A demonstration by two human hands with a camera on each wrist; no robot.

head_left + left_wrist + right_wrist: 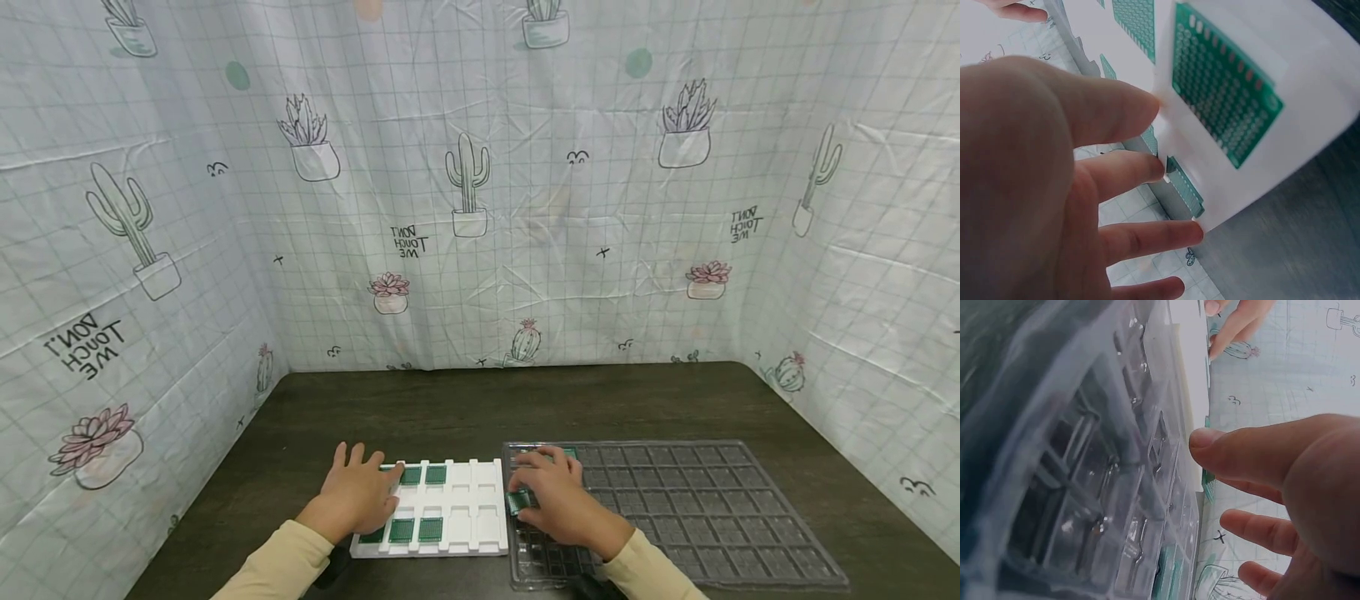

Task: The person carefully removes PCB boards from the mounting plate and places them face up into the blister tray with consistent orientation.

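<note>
My left hand (356,492) rests at the left end of a white tray (480,508), its fingers fairly straight and spread. In the left wrist view its fingertips touch the tray's edge. Several green perforated circuit boards (431,529) lie in the tray's slots, one of them a large green board (1225,87) up close. Over the left end of a clear plastic tray, my right hand (558,498) pinches another green circuit board (518,502) between thumb and fingers. Only a green sliver of that board (1209,487) shows behind the thumb in the right wrist view.
The clear compartment tray (705,502) lies right beside the white one. A green board (571,452) sits in its back row, partly behind the right hand. Both trays are on a dark wooden table (420,408), with a cactus-print curtain (540,275) around it.
</note>
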